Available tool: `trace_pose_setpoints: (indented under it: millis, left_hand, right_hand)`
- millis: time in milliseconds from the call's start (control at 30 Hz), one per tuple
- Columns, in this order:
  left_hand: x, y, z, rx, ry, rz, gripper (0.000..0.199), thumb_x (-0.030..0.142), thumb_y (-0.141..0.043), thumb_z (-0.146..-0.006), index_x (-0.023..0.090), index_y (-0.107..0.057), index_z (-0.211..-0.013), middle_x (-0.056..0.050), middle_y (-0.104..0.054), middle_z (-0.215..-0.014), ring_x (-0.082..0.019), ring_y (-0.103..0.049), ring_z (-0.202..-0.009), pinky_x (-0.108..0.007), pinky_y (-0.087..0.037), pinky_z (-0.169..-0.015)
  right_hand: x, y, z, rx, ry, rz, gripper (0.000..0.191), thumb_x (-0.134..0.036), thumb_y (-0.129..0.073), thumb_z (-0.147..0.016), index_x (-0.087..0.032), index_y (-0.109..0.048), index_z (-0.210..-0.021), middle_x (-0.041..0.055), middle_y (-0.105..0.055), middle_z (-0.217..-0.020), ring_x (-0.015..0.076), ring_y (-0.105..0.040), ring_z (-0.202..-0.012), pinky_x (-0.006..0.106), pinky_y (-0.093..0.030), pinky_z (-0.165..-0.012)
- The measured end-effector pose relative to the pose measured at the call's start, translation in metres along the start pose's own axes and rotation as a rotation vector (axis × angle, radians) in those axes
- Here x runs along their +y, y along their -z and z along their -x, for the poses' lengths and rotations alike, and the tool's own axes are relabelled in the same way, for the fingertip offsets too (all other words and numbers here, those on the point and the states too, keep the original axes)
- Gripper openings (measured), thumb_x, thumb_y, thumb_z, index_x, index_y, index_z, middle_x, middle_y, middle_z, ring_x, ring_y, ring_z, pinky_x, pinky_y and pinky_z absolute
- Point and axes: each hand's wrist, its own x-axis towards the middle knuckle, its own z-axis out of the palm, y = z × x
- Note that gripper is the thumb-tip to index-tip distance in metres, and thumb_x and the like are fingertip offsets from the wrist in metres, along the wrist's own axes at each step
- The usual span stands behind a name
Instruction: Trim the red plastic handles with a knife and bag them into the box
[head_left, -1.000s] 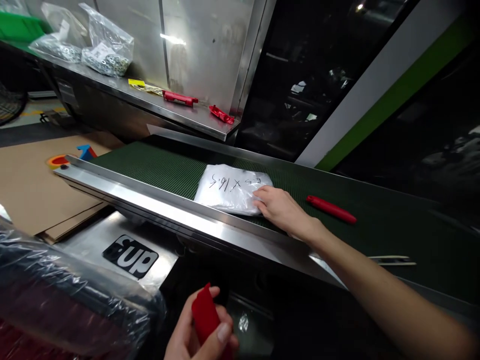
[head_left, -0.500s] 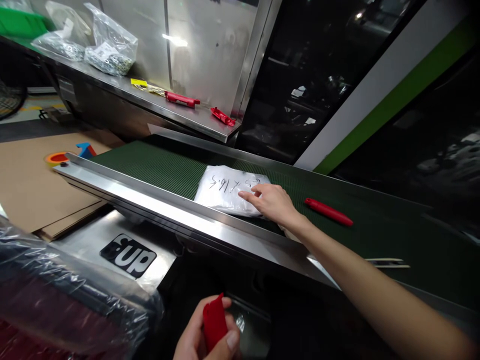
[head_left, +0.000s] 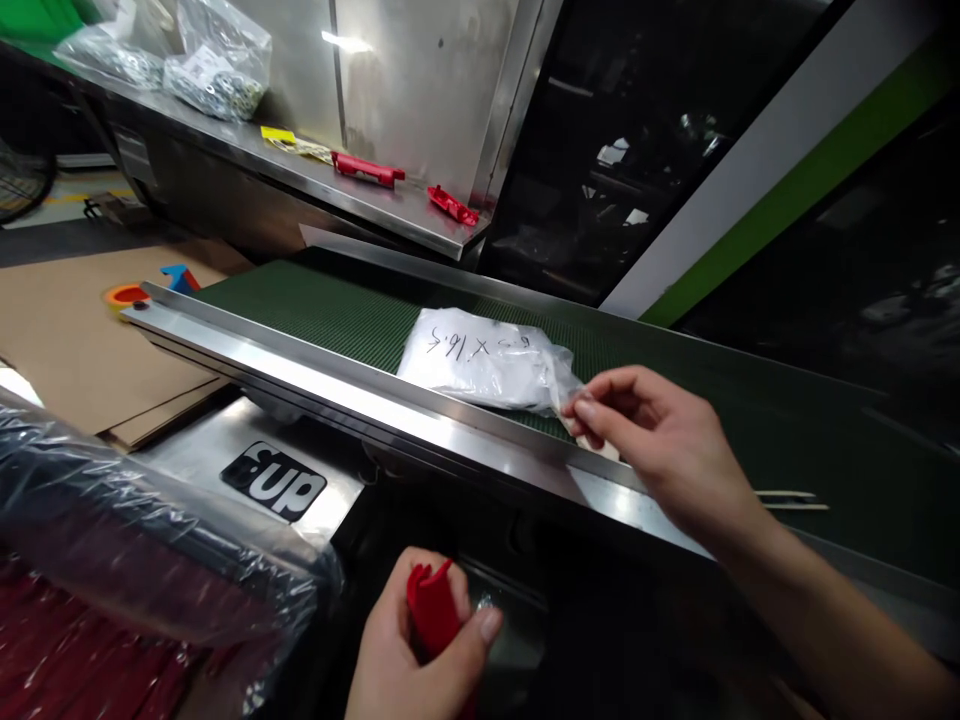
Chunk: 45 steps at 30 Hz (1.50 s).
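A clear plastic bag (head_left: 480, 365) with a white stack inside and handwritten figures on it lies on the green conveyor belt (head_left: 322, 310). At its right end, my right hand (head_left: 652, 430) pinches the bag's loose edge between thumb and fingers. Low in the view, in front of the conveyor, my left hand (head_left: 420, 640) is wrapped round a red plastic part (head_left: 433, 608); its lower end is mostly hidden by the fingers. A pale strip with a dark middle (head_left: 791, 500) lies on the belt beyond my right wrist.
The conveyor's metal side rail (head_left: 360, 400) runs between my hands. Behind stands a metal shelf (head_left: 300, 180) with two red plastic parts (head_left: 367, 170) and bags of metal hardware (head_left: 217, 75). Left are cardboard sheets (head_left: 67, 340), a tape dispenser (head_left: 127, 295) and a plastic-lined container (head_left: 150, 560) of red parts.
My right hand has moved right from the bag's top to its loose right edge and closed on it. The red part on the belt is no longer visible. My left hand keeps its red part.
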Motion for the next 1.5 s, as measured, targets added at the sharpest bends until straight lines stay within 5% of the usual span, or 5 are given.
trace_pose_setpoints:
  millis: [167, 333, 800, 1067, 1500]
  left_hand:
    - [0.009, -0.022, -0.004, -0.061, -0.144, -0.060, 0.024, 0.022, -0.079, -0.072, 0.019, -0.056, -0.077, -0.007, -0.061, -0.116, -0.022, -0.058, -0.106, -0.027, -0.047, -0.083]
    - [-0.009, -0.026, -0.002, -0.280, 0.026, -0.096, 0.023, 0.026, -0.074, -0.079, 0.020, -0.052, -0.083, 0.000, -0.064, -0.081, -0.012, -0.055, -0.068, -0.023, -0.045, -0.064]
    - [-0.016, -0.057, 0.016, 0.114, -0.244, -0.439, 0.027, 0.021, -0.079, -0.073, 0.021, -0.054, -0.084, 0.002, -0.060, -0.081, -0.012, -0.056, -0.072, -0.020, -0.046, -0.068]
    - [-0.023, -0.068, 0.028, -0.237, 0.261, -0.280, 0.028, 0.032, -0.076, -0.077, 0.018, -0.053, -0.087, 0.001, -0.060, -0.079, -0.009, -0.052, -0.059, -0.022, -0.043, -0.056]
    - [-0.036, -0.073, 0.016, -0.193, 0.036, -0.366, 0.025, 0.017, -0.067, -0.078, 0.021, -0.043, -0.083, 0.004, -0.057, -0.078, -0.009, -0.050, -0.063, -0.020, -0.043, -0.059]
  right_hand:
    - [-0.005, -0.015, 0.087, -0.247, -0.325, -0.343, 0.030, -0.046, -0.057, -0.093, -0.019, -0.064, -0.082, -0.0013, -0.061, -0.066, 0.0089, -0.056, -0.059, 0.017, -0.046, -0.056]
    - [0.017, -0.025, 0.129, -0.280, -0.511, -0.415, 0.046, -0.055, -0.048, -0.095, -0.018, -0.056, -0.068, -0.0020, -0.054, -0.061, 0.0084, -0.048, -0.057, 0.019, -0.039, -0.051]
    - [0.050, -0.001, 0.163, -0.065, -0.395, -0.224, 0.030, -0.043, -0.050, -0.098, -0.022, -0.065, -0.081, -0.0046, -0.065, -0.074, 0.0083, -0.059, -0.067, 0.019, -0.045, -0.063]
    - [0.044, -0.011, 0.184, -0.015, -0.282, -0.280, 0.018, -0.028, -0.050, -0.098, -0.023, -0.064, -0.088, -0.0054, -0.064, -0.075, 0.0062, -0.059, -0.066, 0.015, -0.046, -0.063]
    - [0.058, -0.026, 0.196, 0.149, -0.194, 0.002, 0.020, -0.021, -0.062, -0.087, -0.019, -0.058, -0.106, -0.0010, -0.061, -0.086, 0.0110, -0.058, -0.072, 0.023, -0.048, -0.063]
